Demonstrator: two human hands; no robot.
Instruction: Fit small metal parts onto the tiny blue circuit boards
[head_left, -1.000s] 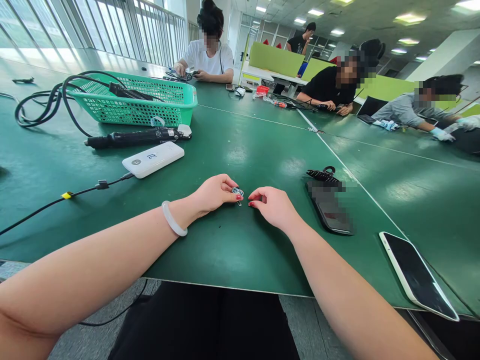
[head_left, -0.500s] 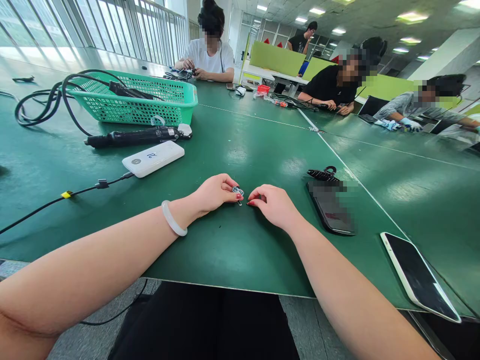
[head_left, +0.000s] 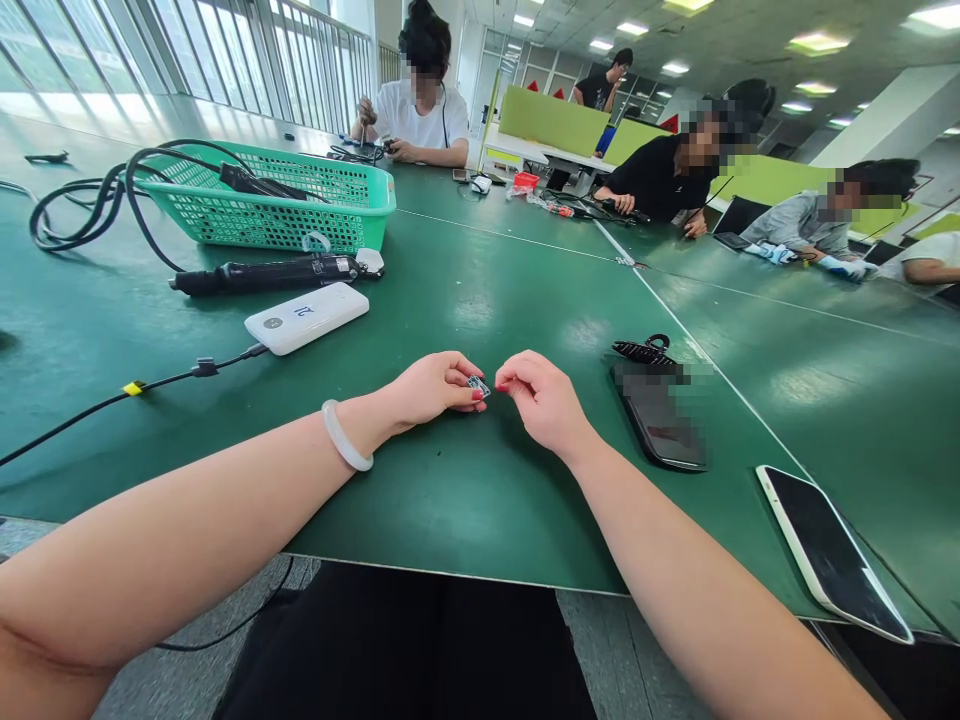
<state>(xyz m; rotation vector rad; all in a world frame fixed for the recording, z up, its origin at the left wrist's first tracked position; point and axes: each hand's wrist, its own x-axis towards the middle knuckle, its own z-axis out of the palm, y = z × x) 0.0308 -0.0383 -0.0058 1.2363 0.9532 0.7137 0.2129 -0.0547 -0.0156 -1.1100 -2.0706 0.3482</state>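
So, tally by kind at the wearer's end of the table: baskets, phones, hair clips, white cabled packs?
Green basket: 1
Phones, black and white-edged: 2
Hair clip: 1
White cabled pack: 1
Total: 5

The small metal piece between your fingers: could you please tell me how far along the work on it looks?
Done: the small metal piece is already in the grasp of the left hand. In hand: the right hand is close beside it, a gap apart, fingertips together; whether they hold anything is unclear. Left: I cannot tell, as the piece looks too small and partly covered to show any finished or unfinished part.
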